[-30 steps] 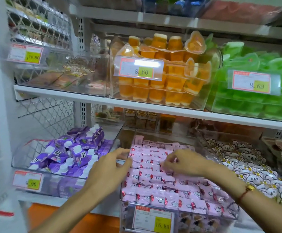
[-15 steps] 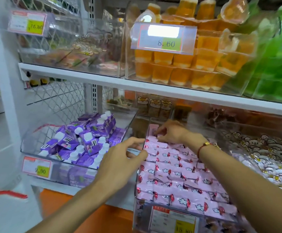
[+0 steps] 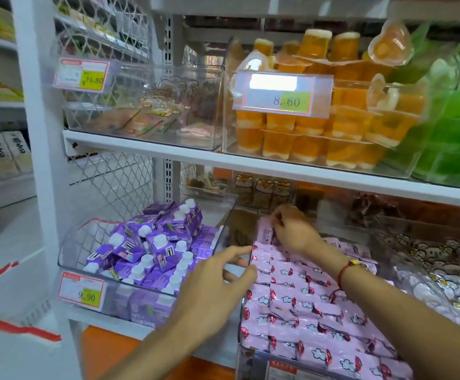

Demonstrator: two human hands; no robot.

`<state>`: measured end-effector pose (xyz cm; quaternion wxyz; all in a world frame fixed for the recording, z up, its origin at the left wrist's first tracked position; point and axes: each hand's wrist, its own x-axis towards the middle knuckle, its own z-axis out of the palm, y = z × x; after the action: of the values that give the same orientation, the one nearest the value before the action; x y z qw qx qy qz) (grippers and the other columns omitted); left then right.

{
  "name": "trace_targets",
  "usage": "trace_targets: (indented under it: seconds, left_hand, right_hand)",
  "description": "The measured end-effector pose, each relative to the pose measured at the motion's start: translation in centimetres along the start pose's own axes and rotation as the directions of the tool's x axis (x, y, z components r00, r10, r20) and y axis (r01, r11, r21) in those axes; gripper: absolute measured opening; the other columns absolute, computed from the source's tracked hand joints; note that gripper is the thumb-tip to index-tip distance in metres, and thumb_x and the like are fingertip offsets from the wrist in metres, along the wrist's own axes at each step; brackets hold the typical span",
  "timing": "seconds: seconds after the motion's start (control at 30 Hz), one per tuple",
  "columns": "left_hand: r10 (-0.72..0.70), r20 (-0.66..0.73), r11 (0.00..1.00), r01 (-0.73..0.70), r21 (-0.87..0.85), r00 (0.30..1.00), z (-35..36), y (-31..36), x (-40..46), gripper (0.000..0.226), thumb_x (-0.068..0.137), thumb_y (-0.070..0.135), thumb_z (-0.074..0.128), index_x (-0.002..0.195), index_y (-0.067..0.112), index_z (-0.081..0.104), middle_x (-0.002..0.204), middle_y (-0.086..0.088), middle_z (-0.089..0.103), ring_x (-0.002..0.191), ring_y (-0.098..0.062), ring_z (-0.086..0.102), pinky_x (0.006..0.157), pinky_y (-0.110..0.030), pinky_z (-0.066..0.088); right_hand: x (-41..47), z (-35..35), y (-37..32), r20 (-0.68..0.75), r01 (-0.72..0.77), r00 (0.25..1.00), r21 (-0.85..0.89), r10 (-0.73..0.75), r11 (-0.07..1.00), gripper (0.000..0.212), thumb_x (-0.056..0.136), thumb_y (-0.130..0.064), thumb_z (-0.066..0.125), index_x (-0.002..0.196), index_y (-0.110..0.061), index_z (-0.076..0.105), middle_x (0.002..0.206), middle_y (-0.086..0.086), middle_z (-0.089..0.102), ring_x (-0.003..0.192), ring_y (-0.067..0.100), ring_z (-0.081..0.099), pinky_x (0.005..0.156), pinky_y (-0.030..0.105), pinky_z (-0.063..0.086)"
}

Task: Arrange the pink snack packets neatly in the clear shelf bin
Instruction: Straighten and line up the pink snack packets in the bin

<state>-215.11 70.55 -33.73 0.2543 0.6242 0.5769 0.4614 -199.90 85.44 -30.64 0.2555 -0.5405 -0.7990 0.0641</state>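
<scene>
Seemingly to square the rows, our right hand (image 3: 292,229) pinches a flat pink cloud-printed snack packet (image 3: 266,233) at the clear plastic shelf bin's (image 3: 241,319) back-left corner, while our left hand (image 3: 218,281), fingers loosely extended, steadies its left wall.

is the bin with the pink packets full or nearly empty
Full: pink packets lie in packed rows from the clear bin's front to its back.

- Left hand (image 3: 218,281): forearm reaching up from below, fingers loosely extended, thumb and forefinger apart.
- Right hand (image 3: 292,229): reached further in, fingers curled, red-corded wrist.
</scene>
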Motion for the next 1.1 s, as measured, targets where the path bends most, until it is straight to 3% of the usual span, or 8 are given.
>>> trace_targets:
  seconds: [0.2, 0.33, 0.6, 0.73, 0.83, 0.9, 1.0, 1.1]
  left_hand:
    - [0.018, -0.038, 1.000, -0.018, 0.000, 0.999, 0.0, 0.1, -0.1, 0.017, 0.082, 0.053, 0.058, 0.099, 0.056, 0.056, 0.095, 0.035, 0.060, 0.078, 0.011, 0.058, 0.083, -0.027, 0.050]
    - [0.137, -0.107, 0.988, -0.128, 0.090, 0.985, -0.2, 0.2, -0.6, 0.043, 0.077, 0.067, 0.052, 0.118, 0.058, 0.042, 0.115, 0.036, 0.051, 0.103, 0.013, 0.050, 0.086, -0.022, 0.046]
    - [0.515, 0.024, 0.808, -0.495, 0.320, 0.857, 0.6, 3.0, -1.6, 0.068, 0.085, 0.038, 0.064, 0.131, 0.064, 0.021, 0.139, 0.042, 0.014, 0.129, 0.013, 0.022, 0.097, -0.013, 0.024]
    - [0.550, 0.021, 0.763, -0.512, 0.395, 0.835, 0.9, 3.7, -1.4, 0.064, 0.086, 0.037, 0.066, 0.136, 0.052, 0.029, 0.140, 0.035, 0.024, 0.127, 0.010, 0.026, 0.101, -0.010, 0.024]
    - [0.508, -0.035, 0.824, -0.474, 0.311, 0.861, 0.7, 3.9, -1.4, 0.056, 0.082, 0.036, 0.067, 0.125, 0.058, 0.039, 0.116, 0.046, 0.042, 0.111, 0.013, 0.043, 0.083, -0.002, 0.036]
    - [0.393, -0.066, 0.919, -0.389, 0.068, 0.917, 0.3, 4.2, -1.2, 0.040, 0.079, 0.041, 0.063, 0.116, 0.054, 0.053, 0.104, 0.043, 0.056, 0.098, 0.015, 0.053, 0.077, -0.003, 0.042]
    - [0.140, -0.026, 0.943, -0.141, -0.301, 0.990, -0.1, 4.8, -0.7, 0.032, 0.072, 0.050, 0.057, 0.100, 0.040, 0.069, 0.084, 0.024, 0.071, 0.073, 0.009, 0.062, 0.063, -0.011, 0.048]
    - [-0.021, 0.026, 0.935, 0.029, -0.354, 0.999, -0.7, 5.0, -0.6, 0.032, 0.069, 0.062, 0.055, 0.087, 0.043, 0.074, 0.082, 0.014, 0.074, 0.077, 0.002, 0.068, 0.057, -0.015, 0.049]
  right_hand:
    - [-2.9, -2.1, -1.2, -0.307, -0.126, 0.899, 0.502, 0.312, 0.856, 0.012, 0.101, -0.019, 0.040, 0.099, -0.011, 0.050, 0.077, 0.004, 0.056, 0.058, 0.013, 0.050, 0.045, 0.020, 0.041]
    - [-6.5, -3.8, -1.1, -0.173, -0.210, 0.826, 0.789, 0.536, 0.578, 0.021, 0.101, -0.017, 0.038, 0.107, -0.007, 0.056, 0.086, 0.008, 0.064, 0.067, 0.014, 0.056, 0.062, 0.030, 0.049]
    - [-11.2, -6.4, -1.4, 0.072, -0.166, 0.883, 0.972, 0.464, 0.164, 0.025, 0.101, -0.009, 0.038, 0.106, 0.003, 0.059, 0.100, 0.020, 0.068, 0.083, 0.017, 0.066, 0.059, 0.011, 0.054]
    - [-12.3, -7.5, -2.2, 0.135, -0.151, 0.911, 0.988, 0.389, 0.010, 0.023, 0.098, -0.004, 0.042, 0.093, 0.005, 0.063, 0.077, 0.013, 0.070, 0.062, 0.009, 0.068, 0.058, 0.015, 0.056]
    - [-13.1, -7.9, -2.3, 0.267, -0.233, 0.913, 0.962, 0.307, -0.143, 0.026, 0.095, -0.004, 0.049, 0.081, 0.006, 0.068, 0.069, 0.012, 0.071, 0.063, 0.014, 0.071, 0.054, 0.018, 0.055]
    - [-13.2, -8.2, -2.1, 0.294, -0.268, 0.916, 0.955, 0.272, -0.128, 0.027, 0.092, -0.012, 0.056, 0.074, 0.001, 0.073, 0.076, 0.012, 0.071, 0.067, 0.018, 0.071, 0.055, 0.021, 0.056]
    - [-13.0, -8.2, -1.5, 0.223, -0.277, 0.945, 0.934, 0.238, 0.226, 0.034, 0.079, -0.042, 0.066, 0.102, -0.017, 0.069, 0.098, 0.001, 0.070, 0.080, 0.014, 0.071, 0.063, 0.021, 0.056]
    - [-13.0, -7.8, -1.5, 0.200, -0.219, 0.976, 0.874, 0.091, 0.434, 0.058, 0.070, -0.055, 0.067, 0.125, -0.040, 0.054, 0.115, -0.008, 0.067, 0.096, 0.008, 0.067, 0.073, 0.022, 0.054]
